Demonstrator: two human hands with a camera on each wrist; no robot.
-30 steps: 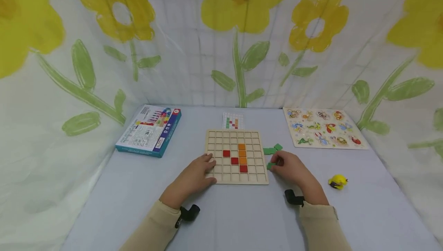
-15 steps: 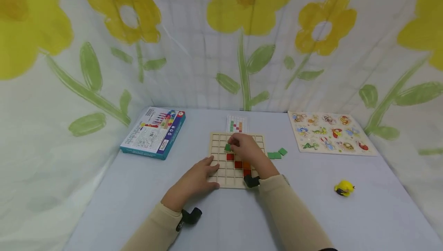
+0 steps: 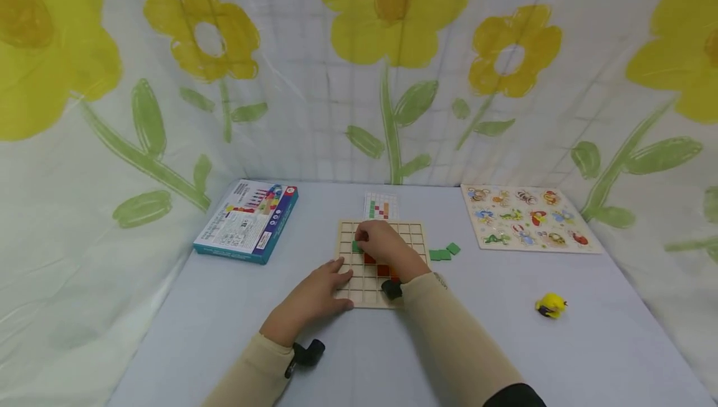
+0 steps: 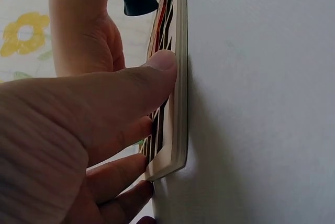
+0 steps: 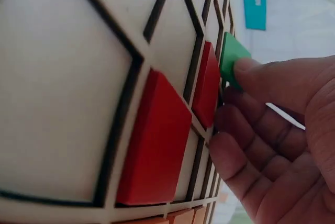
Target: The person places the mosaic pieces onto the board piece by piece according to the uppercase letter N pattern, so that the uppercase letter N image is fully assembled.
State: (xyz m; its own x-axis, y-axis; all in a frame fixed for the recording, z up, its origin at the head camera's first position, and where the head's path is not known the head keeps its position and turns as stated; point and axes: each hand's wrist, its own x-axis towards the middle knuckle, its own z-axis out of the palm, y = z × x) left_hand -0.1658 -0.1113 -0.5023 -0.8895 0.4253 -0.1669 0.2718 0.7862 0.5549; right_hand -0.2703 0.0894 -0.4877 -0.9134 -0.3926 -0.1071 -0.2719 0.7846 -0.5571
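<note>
A wooden grid board (image 3: 359, 298) lies flat on the table, with red tiles (image 5: 157, 145) and orange tiles (image 5: 180, 217) set in some of its squares. My right hand (image 3: 382, 246) is over the board and pinches a green tile (image 5: 231, 59) between thumb and fingers, just left of and beyond a red tile. Spread fingers of my left hand (image 3: 314, 295) rest on the board's left edge; in the left wrist view its thumb lies on the near rim. The right hand hides part of the tiles in the head view.
Several loose green tiles (image 3: 440, 255) lie right of the board. Behind it is a pattern card (image 3: 381, 200). A game box (image 3: 247, 220) stands back left, an insect puzzle board (image 3: 527, 217) back right, and a yellow toy (image 3: 551, 305) at the right.
From beside the board's right edge, my right hand has picked up a green tile and carried it left over the grid. My left hand has stayed at the left edge.
</note>
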